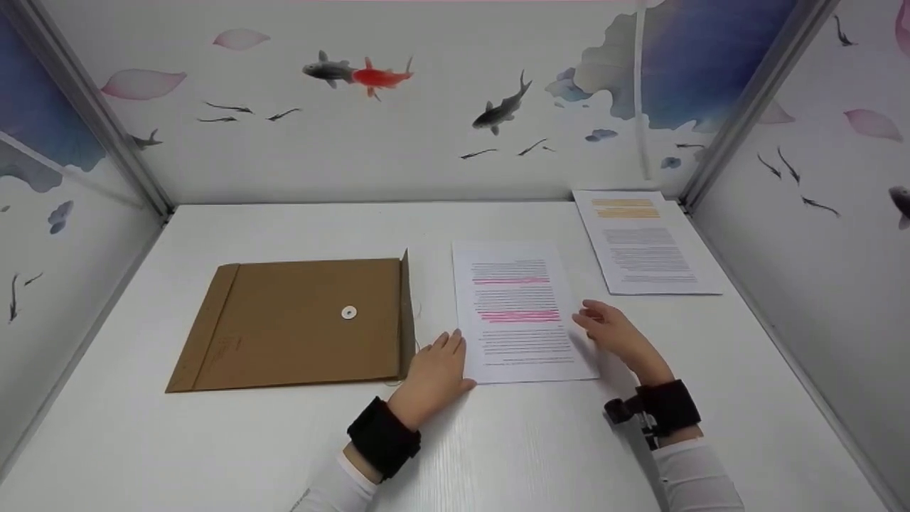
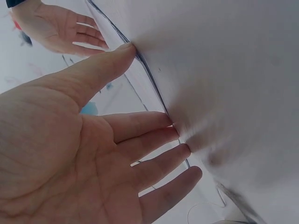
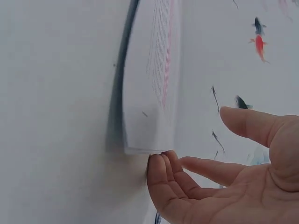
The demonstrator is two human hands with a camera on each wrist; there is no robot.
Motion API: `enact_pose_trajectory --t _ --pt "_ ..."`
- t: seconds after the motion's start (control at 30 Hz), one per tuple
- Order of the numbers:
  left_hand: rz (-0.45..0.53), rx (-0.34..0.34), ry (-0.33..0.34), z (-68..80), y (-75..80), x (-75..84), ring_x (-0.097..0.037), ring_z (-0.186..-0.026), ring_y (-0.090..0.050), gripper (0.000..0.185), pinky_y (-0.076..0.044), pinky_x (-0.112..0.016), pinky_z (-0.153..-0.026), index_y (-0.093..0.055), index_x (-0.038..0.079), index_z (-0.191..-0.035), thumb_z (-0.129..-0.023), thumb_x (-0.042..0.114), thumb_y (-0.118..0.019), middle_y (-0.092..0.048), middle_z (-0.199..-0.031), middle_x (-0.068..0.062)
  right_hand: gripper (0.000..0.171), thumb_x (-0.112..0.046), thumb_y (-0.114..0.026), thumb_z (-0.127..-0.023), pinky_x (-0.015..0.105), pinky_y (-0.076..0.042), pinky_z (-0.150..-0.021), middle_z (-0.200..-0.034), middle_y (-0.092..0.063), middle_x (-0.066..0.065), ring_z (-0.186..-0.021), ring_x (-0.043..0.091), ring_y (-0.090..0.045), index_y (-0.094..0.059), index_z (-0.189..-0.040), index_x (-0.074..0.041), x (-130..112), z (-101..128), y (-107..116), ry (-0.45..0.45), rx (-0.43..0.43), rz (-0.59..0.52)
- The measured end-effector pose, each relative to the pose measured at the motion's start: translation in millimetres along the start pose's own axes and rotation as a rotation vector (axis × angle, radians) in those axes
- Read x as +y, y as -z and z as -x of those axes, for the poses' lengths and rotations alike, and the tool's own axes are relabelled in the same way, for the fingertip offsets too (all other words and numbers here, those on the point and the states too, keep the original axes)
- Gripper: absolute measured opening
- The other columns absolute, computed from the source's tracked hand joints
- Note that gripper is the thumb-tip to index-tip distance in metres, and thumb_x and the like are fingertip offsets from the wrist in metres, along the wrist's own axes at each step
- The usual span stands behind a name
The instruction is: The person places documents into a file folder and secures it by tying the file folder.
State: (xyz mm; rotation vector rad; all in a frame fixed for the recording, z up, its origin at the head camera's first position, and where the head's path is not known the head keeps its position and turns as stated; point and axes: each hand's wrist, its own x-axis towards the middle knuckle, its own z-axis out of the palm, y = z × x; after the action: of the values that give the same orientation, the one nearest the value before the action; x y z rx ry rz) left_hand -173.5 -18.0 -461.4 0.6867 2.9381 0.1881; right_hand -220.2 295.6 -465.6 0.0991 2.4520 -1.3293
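A white printed sheet stack with pink highlighted lines (image 1: 515, 313) lies on the white table (image 1: 498, 441). My left hand (image 1: 437, 370) rests flat at its lower left edge, and its straight fingers (image 2: 140, 126) touch that edge. My right hand (image 1: 611, 331) sits at the stack's right edge with relaxed fingers. In the right wrist view its fingertips (image 3: 161, 168) touch a corner of the stack (image 3: 154, 70), with the thumb held apart. Neither hand grips anything. The right hand (image 2: 60, 28) also shows beyond the left palm.
A brown string-tie envelope (image 1: 298, 323) lies flat just left of the stack. A second printed sheet with orange highlights (image 1: 643, 242) lies at the back right corner. Patterned walls with painted fish enclose the table on three sides.
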Motion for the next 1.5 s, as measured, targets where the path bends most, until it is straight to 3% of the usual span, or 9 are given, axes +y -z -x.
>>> enact_pose_trajectory --t 0.23,0.43,0.53,0.67,0.87,1.13,1.23,1.37,1.5 --pt "-0.010 -0.012 -0.003 -1.5 -3.0 -1.1 -0.029 -0.140 -0.055 0.069 -0.052 -0.042 -0.108 -0.053 -0.004 -0.143 -0.093 0.038 -0.074 -0.056 -0.152 -0.014 0.068 -0.025 -0.046 -0.108 0.057 -0.034 -0.123 -0.165 -0.023 0.034 -0.153 0.047 -0.031 -0.017 -0.159 0.010 -2.0 -0.9 -1.8 -0.029 -0.009 -0.031" --pt "-0.006 -0.019 0.002 -2.6 -3.0 -1.5 -0.029 -0.141 -0.055 0.068 -0.051 -0.043 -0.110 -0.053 -0.003 -0.144 -0.093 0.037 -0.074 -0.055 -0.152 -0.014 0.064 -0.023 -0.046 -0.108 0.052 -0.041 -0.116 -0.162 -0.027 0.033 -0.146 0.043 -0.038 -0.021 -0.159 0.008 -2.0 -2.7 -3.8 -0.049 0.000 -0.010" --pt "-0.009 -0.023 0.003 -2.5 -2.5 -1.4 -0.029 -0.141 -0.054 0.069 -0.051 -0.044 -0.110 -0.052 -0.003 -0.144 -0.093 0.038 -0.074 -0.055 -0.153 -0.014 0.064 -0.024 -0.045 -0.108 0.054 -0.039 -0.117 -0.162 -0.027 0.033 -0.145 0.043 -0.038 -0.021 -0.159 0.008 -2.1 -1.9 -4.7 -0.049 -0.006 0.006" --pt "-0.009 -0.033 0.005 -2.2 -1.6 -1.0 -0.029 -0.142 -0.053 0.069 -0.049 -0.045 -0.111 -0.052 -0.003 -0.145 -0.094 0.038 -0.073 -0.054 -0.154 -0.014 0.062 -0.021 -0.043 -0.108 0.058 -0.029 -0.123 -0.160 -0.033 0.032 -0.144 0.040 -0.039 -0.020 -0.158 0.009 -2.3 0.6 -5.4 0.008 -0.066 -0.002" --pt "0.002 -0.029 0.006 -1.2 -0.7 -0.9 -0.029 -0.142 -0.053 0.069 -0.049 -0.049 -0.111 -0.052 -0.003 -0.145 -0.093 0.037 -0.074 -0.054 -0.153 -0.014 0.059 -0.019 -0.040 -0.109 0.051 -0.033 -0.118 -0.158 -0.039 0.028 -0.135 0.032 -0.044 -0.019 -0.160 0.004 -3.9 3.9 -6.1 0.083 -0.159 -0.023" --pt "-0.018 -0.031 -0.011 0.6 3.6 -1.6 -0.029 -0.141 -0.054 0.068 -0.049 -0.048 -0.111 -0.053 -0.003 -0.144 -0.093 0.037 -0.073 -0.055 -0.153 -0.014 0.067 -0.023 -0.045 -0.109 0.064 -0.025 -0.123 -0.159 -0.034 0.033 -0.153 0.049 -0.026 -0.014 -0.161 0.005 -8.6 9.5 -1.9 0.079 -0.138 -0.037" --pt "-0.021 -0.024 -0.022 1.2 4.4 -2.0 -0.029 -0.141 -0.054 0.067 -0.049 -0.048 -0.111 -0.053 -0.003 -0.144 -0.094 0.037 -0.073 -0.056 -0.152 -0.014 0.070 -0.027 -0.046 -0.109 0.056 -0.035 -0.119 -0.159 -0.034 0.033 -0.148 0.045 -0.036 -0.013 -0.161 0.005 -10.7 11.5 1.2 0.086 -0.131 -0.022" --pt "-0.003 -0.024 -0.023 1.1 4.9 -2.7 -0.029 -0.140 -0.054 0.066 -0.049 -0.048 -0.111 -0.053 -0.003 -0.144 -0.094 0.036 -0.073 -0.056 -0.152 -0.014 0.071 -0.030 -0.046 -0.109 0.037 -0.049 -0.102 -0.153 -0.044 0.031 -0.128 0.031 -0.056 -0.012 -0.162 0.002 -11.6 12.1 5.5 0.093 -0.125 -0.048" --pt "0.024 -0.043 -0.014 0.7 4.4 -3.2 -0.030 -0.142 -0.053 0.067 -0.048 -0.049 -0.113 -0.052 -0.004 -0.145 -0.094 0.036 -0.073 -0.054 -0.154 -0.015 0.072 -0.030 -0.047 -0.109 0.024 -0.052 -0.088 -0.144 -0.053 0.027 -0.105 0.013 -0.062 -0.011 -0.163 0.001 -11.1 12.5 9.0 0.097 -0.120 -0.091"
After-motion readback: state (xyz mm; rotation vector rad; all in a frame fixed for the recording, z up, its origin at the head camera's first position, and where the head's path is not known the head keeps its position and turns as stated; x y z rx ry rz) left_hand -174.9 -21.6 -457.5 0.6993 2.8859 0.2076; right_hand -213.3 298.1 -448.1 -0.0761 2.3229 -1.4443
